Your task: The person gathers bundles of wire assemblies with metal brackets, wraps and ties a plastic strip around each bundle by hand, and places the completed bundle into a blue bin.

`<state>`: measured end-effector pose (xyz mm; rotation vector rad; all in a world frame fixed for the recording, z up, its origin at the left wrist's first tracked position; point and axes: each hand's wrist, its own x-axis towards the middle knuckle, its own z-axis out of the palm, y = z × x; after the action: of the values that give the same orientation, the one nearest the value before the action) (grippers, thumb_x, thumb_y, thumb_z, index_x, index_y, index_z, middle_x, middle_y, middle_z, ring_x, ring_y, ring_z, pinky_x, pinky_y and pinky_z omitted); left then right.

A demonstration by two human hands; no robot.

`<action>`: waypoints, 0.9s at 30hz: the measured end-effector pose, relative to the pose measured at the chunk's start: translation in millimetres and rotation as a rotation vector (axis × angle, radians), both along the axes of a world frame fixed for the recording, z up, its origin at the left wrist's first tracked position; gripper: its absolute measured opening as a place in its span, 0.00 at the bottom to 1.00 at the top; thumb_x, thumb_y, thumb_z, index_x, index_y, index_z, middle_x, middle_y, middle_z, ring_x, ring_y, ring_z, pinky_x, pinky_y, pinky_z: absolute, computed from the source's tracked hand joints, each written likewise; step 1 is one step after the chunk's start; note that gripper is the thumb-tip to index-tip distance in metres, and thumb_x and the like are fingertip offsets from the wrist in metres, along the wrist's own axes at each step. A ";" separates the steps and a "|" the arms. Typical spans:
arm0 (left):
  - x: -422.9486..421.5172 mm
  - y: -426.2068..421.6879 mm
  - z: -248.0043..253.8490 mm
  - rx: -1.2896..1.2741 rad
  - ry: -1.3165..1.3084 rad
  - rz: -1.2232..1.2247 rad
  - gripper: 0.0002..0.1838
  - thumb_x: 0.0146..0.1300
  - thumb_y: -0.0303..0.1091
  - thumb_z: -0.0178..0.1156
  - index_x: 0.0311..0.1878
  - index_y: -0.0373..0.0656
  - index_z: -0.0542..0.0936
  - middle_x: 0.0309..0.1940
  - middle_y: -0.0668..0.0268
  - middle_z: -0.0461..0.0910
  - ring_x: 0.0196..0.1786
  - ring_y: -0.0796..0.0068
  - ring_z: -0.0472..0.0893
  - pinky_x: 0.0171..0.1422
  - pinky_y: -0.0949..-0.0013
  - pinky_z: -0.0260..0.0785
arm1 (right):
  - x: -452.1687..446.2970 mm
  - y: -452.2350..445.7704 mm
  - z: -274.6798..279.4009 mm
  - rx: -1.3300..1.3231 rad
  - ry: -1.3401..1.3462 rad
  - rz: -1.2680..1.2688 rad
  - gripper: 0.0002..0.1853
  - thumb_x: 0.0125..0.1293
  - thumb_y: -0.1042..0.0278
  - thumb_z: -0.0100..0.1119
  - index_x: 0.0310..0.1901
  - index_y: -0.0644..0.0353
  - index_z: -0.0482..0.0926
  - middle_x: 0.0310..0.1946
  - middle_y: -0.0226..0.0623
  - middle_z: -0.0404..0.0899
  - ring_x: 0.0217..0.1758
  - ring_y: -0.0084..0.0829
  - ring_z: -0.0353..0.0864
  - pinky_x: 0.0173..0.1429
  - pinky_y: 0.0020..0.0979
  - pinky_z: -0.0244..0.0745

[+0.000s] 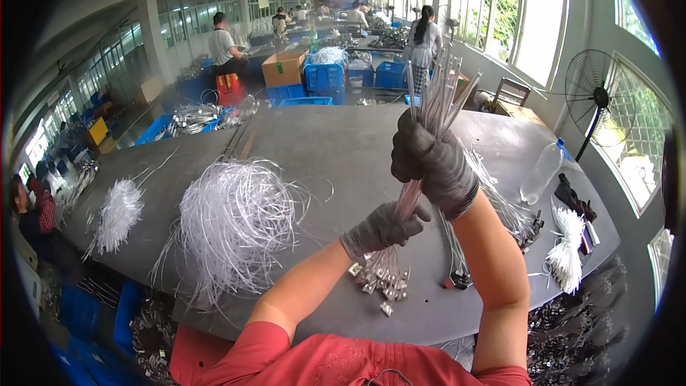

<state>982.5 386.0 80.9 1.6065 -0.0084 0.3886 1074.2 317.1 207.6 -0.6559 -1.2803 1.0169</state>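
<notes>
Both my hands wear dark grey gloves and are closed around one bundle of thin, pale wires [409, 196]. My right hand [436, 164] grips it higher up, and the loose wire ends [441, 89] fan out above that fist. Lower down, my left hand [386, 231] wraps the same bundle. Below it hang several small, silvery, block-like connectors [386, 282], close over the grey table [336, 150]. Right of my hands, another bunch of wires [500, 196] lies on the table, with dark ends near my right forearm.
A big tangle of clear strands [236, 225] and a smaller white bundle [120, 214] lie to the left. At right are a plastic bottle [543, 171], a dark glove [574, 196], a white bundle [568, 250] and a standing fan [600, 96]. Blue crates [325, 77] and people stand beyond.
</notes>
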 end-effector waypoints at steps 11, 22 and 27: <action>-27.8 35.3 -7.3 -0.010 -0.142 0.299 0.22 0.51 0.32 0.65 0.47 0.36 0.69 0.32 0.65 0.75 0.39 0.73 0.77 0.45 0.69 0.73 | 51.5 -6.3 -93.7 0.075 -0.444 -0.351 0.62 0.40 0.48 0.74 0.69 0.57 0.40 0.68 0.51 0.48 0.71 0.41 0.47 0.70 0.35 0.49; 4.4 63.4 -10.1 -0.202 -0.251 0.831 0.16 0.53 0.35 0.64 0.42 0.40 0.73 0.26 0.64 0.78 0.31 0.76 0.79 0.38 0.75 0.73 | -2.5 -55.8 -361.9 -0.555 -0.900 -0.742 0.59 0.38 0.48 0.72 0.68 0.55 0.44 0.68 0.48 0.46 0.68 0.52 0.49 0.70 0.43 0.49; -5.3 28.8 -5.9 0.019 0.070 0.407 0.16 0.54 0.38 0.63 0.42 0.41 0.73 0.29 0.63 0.79 0.33 0.72 0.79 0.38 0.72 0.73 | -3.9 -64.5 -352.5 -0.614 -0.950 -0.825 0.54 0.42 0.50 0.70 0.68 0.52 0.46 0.67 0.47 0.47 0.68 0.52 0.48 0.70 0.43 0.48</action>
<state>977.2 414.8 75.0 1.6380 0.3738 0.6467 1070.3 252.6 -144.9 -2.1111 -1.2351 0.3448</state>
